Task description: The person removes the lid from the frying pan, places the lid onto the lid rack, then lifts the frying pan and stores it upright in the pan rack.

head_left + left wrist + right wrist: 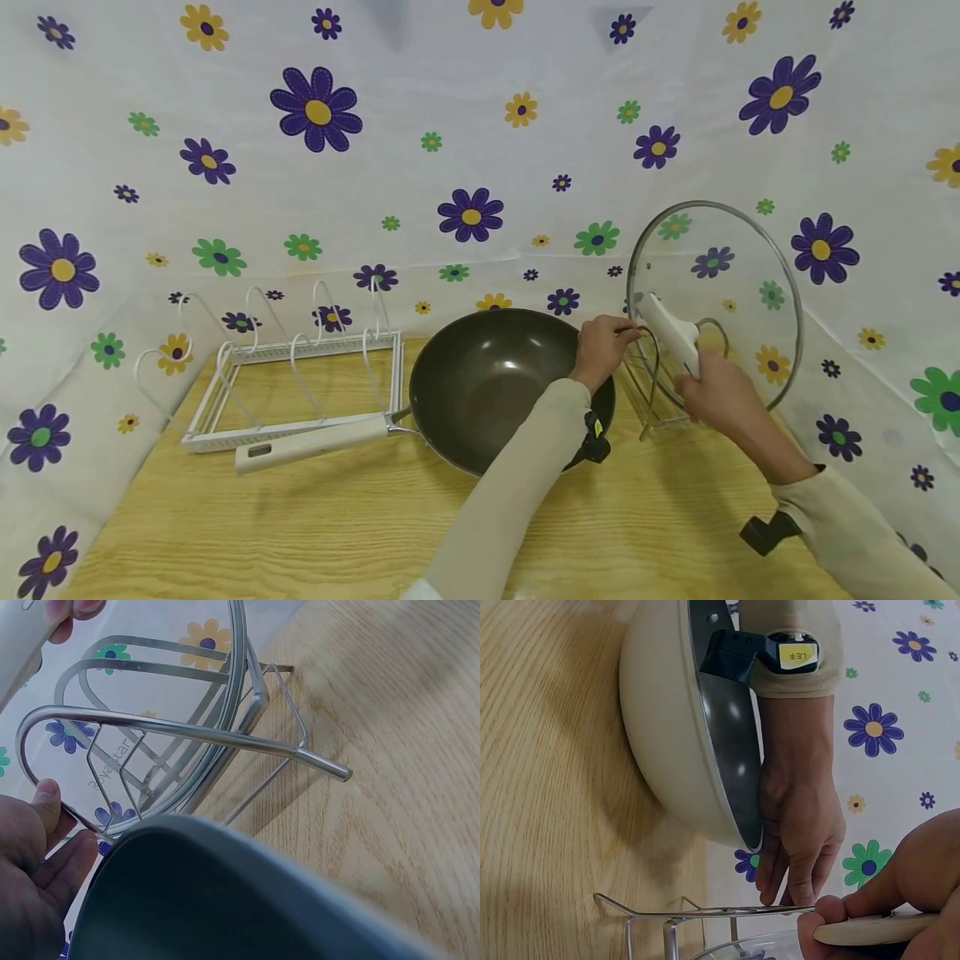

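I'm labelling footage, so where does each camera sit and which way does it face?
Head: on the head, facing forward and down at a round, dark-lined wok; left hand, right hand show.
Left wrist: on that wrist, facing a silver metal wire rack; left hand, right fingertips show.
Right wrist: on that wrist, facing the wok's cream outside; both hands show.
Both wrist views share the wok and rack.

The right hand (pixel 919 866) grips the pale handle (pixel 874 930) of the glass lid (pixel 769 946). The left hand (pixel 802 825) pinches the wire rack (pixel 671 939) near the counter (pixel 547 787) edge along the flowered cloth (pixel 892 787). The wok (pixel 667 735) stands beside the left hand.
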Demonstrator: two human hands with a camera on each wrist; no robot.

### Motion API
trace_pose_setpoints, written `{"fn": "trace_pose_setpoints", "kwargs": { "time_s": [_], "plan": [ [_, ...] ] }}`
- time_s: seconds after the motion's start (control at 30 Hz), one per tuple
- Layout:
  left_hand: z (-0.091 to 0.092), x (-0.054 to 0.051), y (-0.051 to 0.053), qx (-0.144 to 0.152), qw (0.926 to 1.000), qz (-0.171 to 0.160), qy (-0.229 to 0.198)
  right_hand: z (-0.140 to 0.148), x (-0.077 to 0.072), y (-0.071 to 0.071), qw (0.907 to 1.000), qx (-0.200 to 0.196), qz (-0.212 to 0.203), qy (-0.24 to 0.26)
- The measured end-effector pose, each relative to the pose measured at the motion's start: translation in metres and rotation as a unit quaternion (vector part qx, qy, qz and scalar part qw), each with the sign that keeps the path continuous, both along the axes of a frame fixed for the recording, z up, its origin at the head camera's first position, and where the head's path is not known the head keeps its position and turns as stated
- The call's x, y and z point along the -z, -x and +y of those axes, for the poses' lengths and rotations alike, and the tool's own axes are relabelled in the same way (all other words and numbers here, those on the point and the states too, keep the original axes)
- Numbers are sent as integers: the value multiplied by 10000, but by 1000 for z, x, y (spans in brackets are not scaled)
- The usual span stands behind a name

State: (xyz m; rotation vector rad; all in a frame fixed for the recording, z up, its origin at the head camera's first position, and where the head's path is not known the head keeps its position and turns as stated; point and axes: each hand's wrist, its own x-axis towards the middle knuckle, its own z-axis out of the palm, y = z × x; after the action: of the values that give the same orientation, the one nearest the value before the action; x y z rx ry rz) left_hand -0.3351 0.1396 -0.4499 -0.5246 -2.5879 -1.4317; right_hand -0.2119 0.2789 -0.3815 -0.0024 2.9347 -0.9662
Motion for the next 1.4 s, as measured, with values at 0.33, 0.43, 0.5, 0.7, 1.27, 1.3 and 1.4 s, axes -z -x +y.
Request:
{"fn": "trace_pose_setpoints", "kwargs": {
  "time_s": [0.33, 0.43, 0.5, 0.7, 1.27, 1.3, 1.4],
  "plan": [
    [0, -3, 0, 24, 10000, 24, -54, -1, 4, -2, 9999, 76, 134, -67],
    [0, -3, 0, -22, 10000, 30, -41, -3, 7, -2, 9990, 20, 366, -252],
    [0, -2, 0, -45, 10000, 24, -24, -4, 10, -1, 9979, -13, 525, -382],
    [0, 0, -1, -92, 9999, -53, -5, -8, 17, -2, 9937, -70, 891, -675],
    [0, 3, 1, -310, 9991, -40, 278, -19, 26, -6, 9903, -57, 1101, -844],
    [0, 3, 1, -301, 9991, -60, 277, -19, 26, -7, 9901, -46, 1112, -855],
    [-1, 2, 0, -293, 9993, -99, 230, -20, 26, -7, 9895, -13, 1151, -874]
  ]
}}
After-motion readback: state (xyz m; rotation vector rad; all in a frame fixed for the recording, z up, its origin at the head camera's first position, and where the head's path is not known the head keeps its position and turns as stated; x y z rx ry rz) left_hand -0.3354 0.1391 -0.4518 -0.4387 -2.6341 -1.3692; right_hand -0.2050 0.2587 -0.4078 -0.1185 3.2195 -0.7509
